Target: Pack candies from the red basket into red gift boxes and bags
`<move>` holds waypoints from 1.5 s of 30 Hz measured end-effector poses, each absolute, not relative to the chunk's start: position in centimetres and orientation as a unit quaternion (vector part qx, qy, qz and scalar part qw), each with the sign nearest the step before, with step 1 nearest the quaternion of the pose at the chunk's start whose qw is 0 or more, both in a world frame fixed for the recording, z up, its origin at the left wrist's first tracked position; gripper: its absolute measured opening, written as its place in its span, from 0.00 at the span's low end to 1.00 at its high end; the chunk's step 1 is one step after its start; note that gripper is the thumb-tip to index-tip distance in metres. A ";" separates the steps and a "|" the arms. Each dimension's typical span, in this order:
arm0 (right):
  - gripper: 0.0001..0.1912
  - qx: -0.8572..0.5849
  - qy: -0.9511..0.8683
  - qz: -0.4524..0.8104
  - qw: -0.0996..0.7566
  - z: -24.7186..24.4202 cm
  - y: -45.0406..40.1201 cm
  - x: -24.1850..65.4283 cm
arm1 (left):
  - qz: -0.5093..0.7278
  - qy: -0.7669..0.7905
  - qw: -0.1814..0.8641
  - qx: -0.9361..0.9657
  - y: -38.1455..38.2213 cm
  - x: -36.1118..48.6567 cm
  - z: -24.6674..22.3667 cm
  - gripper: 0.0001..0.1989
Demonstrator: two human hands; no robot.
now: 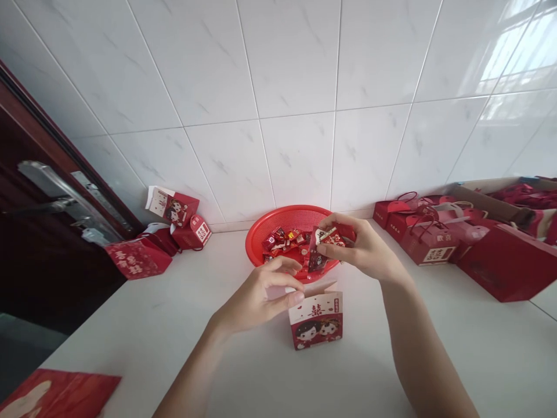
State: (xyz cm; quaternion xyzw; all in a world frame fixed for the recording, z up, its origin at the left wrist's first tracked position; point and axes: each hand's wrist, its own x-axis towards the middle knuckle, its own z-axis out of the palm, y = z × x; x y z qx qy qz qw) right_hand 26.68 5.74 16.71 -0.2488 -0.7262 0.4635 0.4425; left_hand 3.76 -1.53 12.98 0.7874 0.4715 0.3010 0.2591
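Observation:
A small red and white gift box [316,320], printed with two cartoon faces, stands upright with its top flaps open. My left hand [265,290] is at the box's upper left edge, its thumb and fingers closed around the flap there. Above the box and over the near right rim of a red plastic basket [256,223], my right hand [363,247] grips several wrapped candies [319,249] between thumb and fingers. More candies in shiny red wrappers [278,238] lie in the basket. My right palm hides part of what it holds.
Red gift boxes [187,232] are stacked at the left by a dark door [35,249] with a metal handle. More boxes with string handles [430,241] and an open carton [474,200] stand right. A red bag [65,392] lies near left. A tiled wall [296,157] rises behind.

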 end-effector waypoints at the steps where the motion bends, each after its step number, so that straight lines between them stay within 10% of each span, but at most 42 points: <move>1: 0.08 -0.249 -0.736 0.458 0.431 16.7 5.6 26.7 | 0.289 0.476 0.258 0.789 -1.6 3.8 12.9 0.11; 37: 0.21 -0.260 -0.927 0.204 0.179 15.0 5.1 23.8 | 0.323 0.543 0.334 0.699 -0.2 2.6 12.6 0.24; 45: 0.14 -0.274 -0.885 0.234 0.295 14.8 5.5 24.1 | 0.314 0.559 0.350 0.682 -0.1 2.4 12.2 0.27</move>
